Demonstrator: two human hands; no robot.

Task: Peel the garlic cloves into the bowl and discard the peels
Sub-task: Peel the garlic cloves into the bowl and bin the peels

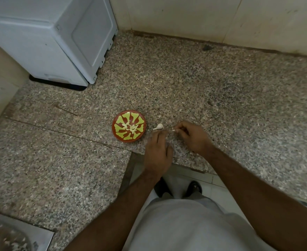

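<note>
Down low, closest to me, is my pale shirt (185, 227), and past it my two arms reach out over the speckled stone counter (221, 91).

My left hand (158, 151) lies knuckles up at the counter's edge. A white garlic clove (159, 126) sits right at its fingertips, pointy end toward the bowl. I think my fingers hold it, but they hide the spot, so I cannot tell if they pinch it or only touch it.

My right hand (192, 136) is just beside my left. Its thumb and first finger are pressed together on a tiny white bit (172, 130) (I think it is a strip of peel, but it is too small to be sure). I would guess one hand keeps the clove steady while the other pulls the skin away.

Close on the left of the clove sits the small red bowl (129, 126) with yellow-green shapes painted inside. I think it is kept near so each clean clove only has a short trip. Some peeled cloves (130, 126) already lie in a little heap in the middle. They look pale, smooth and creamy.

A big white box-like machine (58, 38) stands far back in the corner, well away from my work.
</note>
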